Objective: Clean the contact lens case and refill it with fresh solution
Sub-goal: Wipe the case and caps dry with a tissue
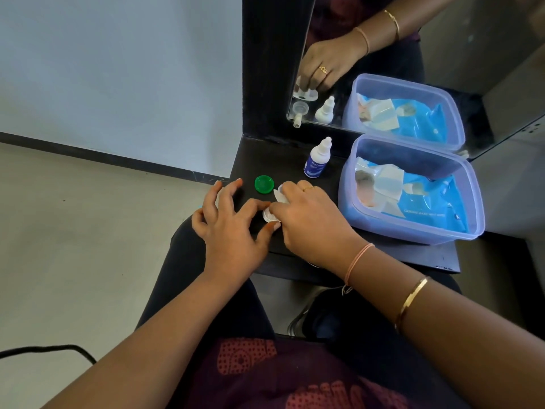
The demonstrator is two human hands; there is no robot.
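Now, seated at the shelf, you have both hands on the work.
Case: the white translucent plastic contact lens case (269, 216) lies on the dark matte shelf (290, 168), near its front edge, between your two hands. One round well shows; the rest is under your fingers.
Left hand: your left hand (230, 228) enters from 7 o'clock. Thumb and forefinger pinch the exposed well, and the other fingers are splayed and raised.
Right hand: your right hand (309, 222) enters from 4 o'clock, fingers curled down and grasping the case's far part. A white edge shows past your fingertips at 12 o'clock.
Cap: the green round plastic cap (264, 184) sits on the shelf at 12 o'clock from the case, near but apart.
Bottle: the small white plastic solution bottle with a blue label (318, 159) stands upright at 1 o'clock.
Tub: the translucent lilac plastic tub (383, 228), at 3 o'clock from your right hand, holds blue packets.
Mirror: the wall mirror (457, 54) at 12 o'clock repeats bottle, tub and right hand.
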